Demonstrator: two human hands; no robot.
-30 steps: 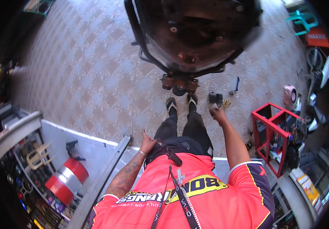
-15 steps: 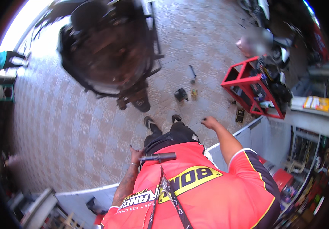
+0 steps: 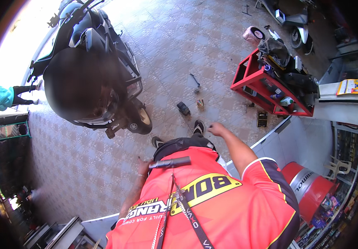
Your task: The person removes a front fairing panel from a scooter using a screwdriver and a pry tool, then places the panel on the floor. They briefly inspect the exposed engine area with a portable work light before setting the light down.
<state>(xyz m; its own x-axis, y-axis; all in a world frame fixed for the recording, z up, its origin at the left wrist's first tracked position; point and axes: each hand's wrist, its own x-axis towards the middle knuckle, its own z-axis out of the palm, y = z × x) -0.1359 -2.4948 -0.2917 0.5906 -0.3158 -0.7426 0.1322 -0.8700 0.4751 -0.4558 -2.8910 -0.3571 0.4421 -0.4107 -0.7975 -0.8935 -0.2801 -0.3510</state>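
My right hand [image 3: 216, 129] is held out over the tiled floor, its fingers curled together; whether anything small is in them is hidden. Low by my left hip is my left hand [image 3: 144, 167], smeared so that its fingers do not read clearly. It appears next to the end of a black bar-shaped device [image 3: 170, 162] in front of my waist; no grip on it shows. Ahead on the floor lie a black boxy part [image 3: 183, 108], a small yellowish box [image 3: 200, 103] and a long thin tool [image 3: 194, 80]. A motorcycle [image 3: 88, 39] stands to the left.
On the right stands a red metal frame cart [image 3: 245, 75] loaded with parts and bottles. Behind it is a parked scooter [image 3: 297, 36]. A red drum [image 3: 305, 186] and a pale chair [image 3: 339, 167] are at the lower right. A person in teal [image 3: 3, 98] is far left.
My view has shifted, so the motorcycle shows larger and lower at left. The floor parts appear slightly further left. My feet have changed places in a step, and my right hand sits slightly further left.
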